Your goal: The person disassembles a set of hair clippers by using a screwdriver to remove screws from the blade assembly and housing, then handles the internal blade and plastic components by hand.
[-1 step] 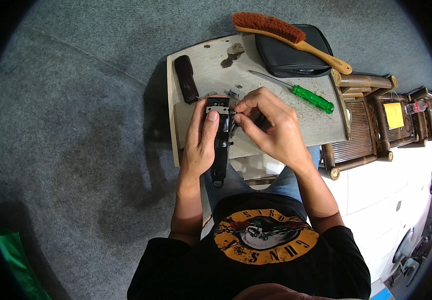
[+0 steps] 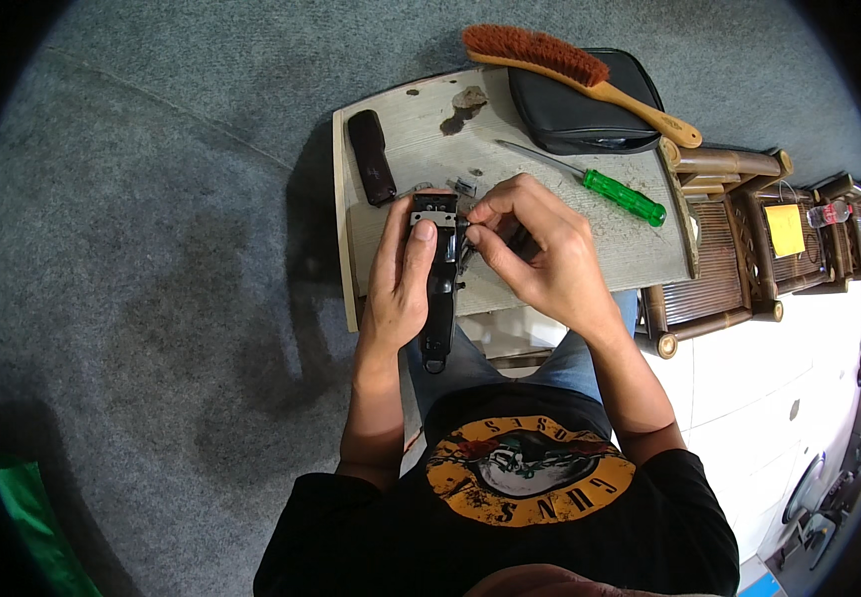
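Observation:
My left hand (image 2: 396, 284) grips a black hair clipper (image 2: 440, 298), blade end pointing away from me, with the thumb lying on its front. My right hand (image 2: 540, 249) pinches a small part against the right side of the clipper's head; the part itself is too small to make out. Both hands hover over the near edge of a small worn wooden board (image 2: 610, 249). A few small metal pieces (image 2: 462, 186) lie on the board just beyond the clipper's head.
On the board lie a green-handled screwdriver (image 2: 625, 197), a dark oblong case (image 2: 371, 169), a black pouch (image 2: 570, 114) and a wooden-handled brush (image 2: 550, 55). A bamboo rack (image 2: 739, 229) stands to the right. Grey carpet (image 2: 152, 249) lies all around.

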Available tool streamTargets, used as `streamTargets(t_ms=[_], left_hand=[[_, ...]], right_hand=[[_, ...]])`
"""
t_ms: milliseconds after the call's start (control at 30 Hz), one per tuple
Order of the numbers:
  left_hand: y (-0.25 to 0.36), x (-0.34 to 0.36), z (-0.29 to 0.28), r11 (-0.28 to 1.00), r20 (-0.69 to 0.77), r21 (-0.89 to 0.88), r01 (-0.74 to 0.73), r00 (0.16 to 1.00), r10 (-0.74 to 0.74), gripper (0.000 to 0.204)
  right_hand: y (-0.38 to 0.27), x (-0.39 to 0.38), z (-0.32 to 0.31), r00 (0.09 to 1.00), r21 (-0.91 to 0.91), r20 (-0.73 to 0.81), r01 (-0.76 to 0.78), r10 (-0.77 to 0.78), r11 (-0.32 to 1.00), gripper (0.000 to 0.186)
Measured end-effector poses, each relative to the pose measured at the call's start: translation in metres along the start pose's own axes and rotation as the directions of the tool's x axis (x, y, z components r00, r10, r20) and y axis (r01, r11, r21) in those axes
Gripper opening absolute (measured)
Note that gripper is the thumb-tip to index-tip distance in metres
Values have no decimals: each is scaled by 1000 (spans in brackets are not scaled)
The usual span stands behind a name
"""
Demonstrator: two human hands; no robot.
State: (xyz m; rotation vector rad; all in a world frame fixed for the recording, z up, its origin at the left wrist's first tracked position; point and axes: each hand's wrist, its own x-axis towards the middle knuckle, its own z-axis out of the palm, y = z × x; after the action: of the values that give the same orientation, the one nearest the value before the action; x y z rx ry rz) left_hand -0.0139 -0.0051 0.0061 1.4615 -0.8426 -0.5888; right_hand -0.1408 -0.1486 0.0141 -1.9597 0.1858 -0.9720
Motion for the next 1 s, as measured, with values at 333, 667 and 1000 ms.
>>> streamTargets(t_ms=[333, 667, 1000], left_hand=[[1, 1, 0, 998, -2, 50, -30, 1000, 30, 36], [2, 0, 2, 1000, -13, 22, -20, 1000, 20, 37], [2, 1, 3, 999, -20, 39, -31, 999, 32, 38]], right_hand=[[1, 0, -2, 1000, 10, 12, 6, -6, 1000, 13], [4, -2, -1, 1000, -21, 15, 0, 0, 1000, 13], [1, 0, -2, 1000, -26, 25, -6, 7, 1000, 14]])
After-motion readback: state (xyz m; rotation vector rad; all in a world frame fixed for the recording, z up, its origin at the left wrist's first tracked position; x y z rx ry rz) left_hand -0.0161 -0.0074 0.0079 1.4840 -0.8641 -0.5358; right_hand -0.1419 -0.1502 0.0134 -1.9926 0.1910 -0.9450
